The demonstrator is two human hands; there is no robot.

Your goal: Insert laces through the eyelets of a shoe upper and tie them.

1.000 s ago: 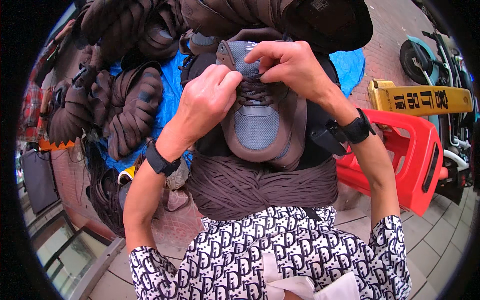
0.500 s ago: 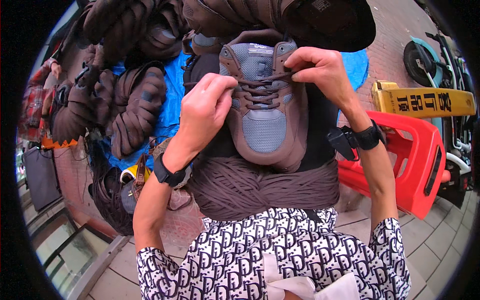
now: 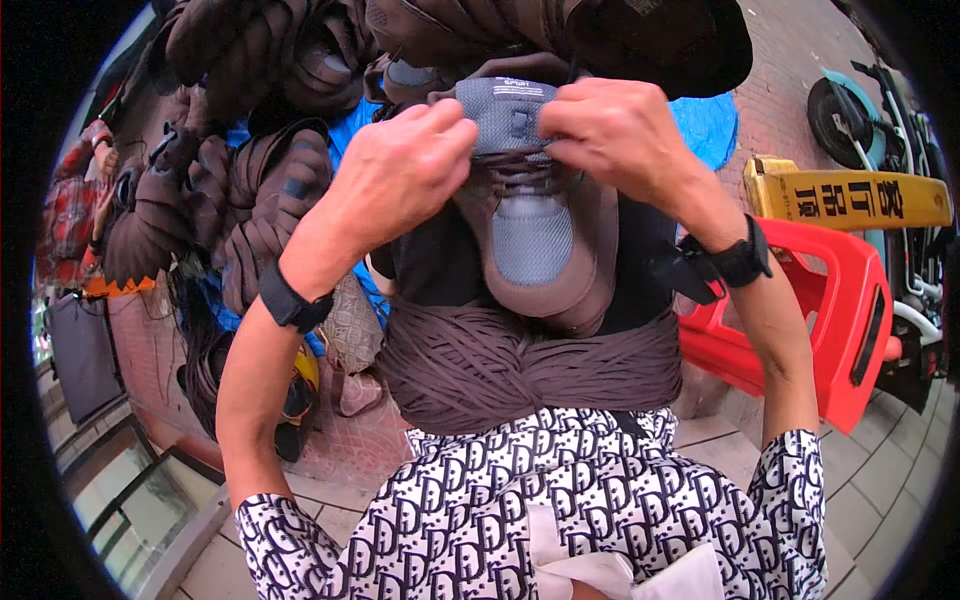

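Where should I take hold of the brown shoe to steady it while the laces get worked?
Probably at the toe end of the brown shoe, coming from below near the bundle of brown laces. The toe points down toward the person and is bare, while the left hand and right hand crowd the grey tongue at the top. A grip across the sole edges seems firmest.

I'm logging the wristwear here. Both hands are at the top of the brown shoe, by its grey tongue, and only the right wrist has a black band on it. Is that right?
Not quite: the head view shows a black band on each wrist, the left wrist band as well as the right wrist band. The rest holds: the left hand and right hand are both at the top of the brown shoe, by its grey tongue.
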